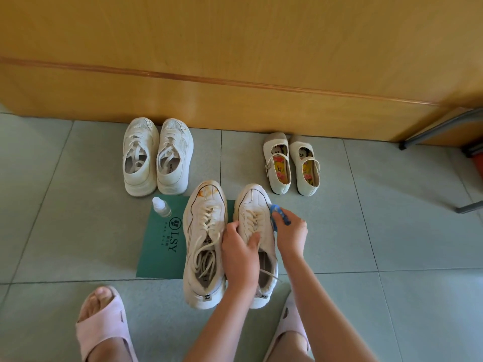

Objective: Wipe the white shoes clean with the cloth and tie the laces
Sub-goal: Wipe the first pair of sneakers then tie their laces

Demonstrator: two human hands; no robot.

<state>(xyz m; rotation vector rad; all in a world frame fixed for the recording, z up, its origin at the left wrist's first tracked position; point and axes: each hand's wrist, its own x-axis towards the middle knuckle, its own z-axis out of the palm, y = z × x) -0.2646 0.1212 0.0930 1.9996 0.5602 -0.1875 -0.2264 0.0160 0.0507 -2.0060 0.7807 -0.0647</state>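
the left hand (pixel 240 253) grips the right white shoe (pixel 254 199) at its laces, and the right hand (pixel 290 235) pinches a blue cloth (pixel 283 216) on its outer side. both shoes lie long-ways on the green mat (pixel 159 252), toes pointing away, the stained left shoe (pixel 206 205) maybe touching the left hand.

Grey-green tiled floor (pixel 392 231); yellow wooden panel (pixel 235 48) behind; metal chair legs (pixel 439 129) right.

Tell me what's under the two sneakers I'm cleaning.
A green sheet printed LSY lies under the left sneaker and shows between both. How far it reaches beneath the right sneaker is hidden.
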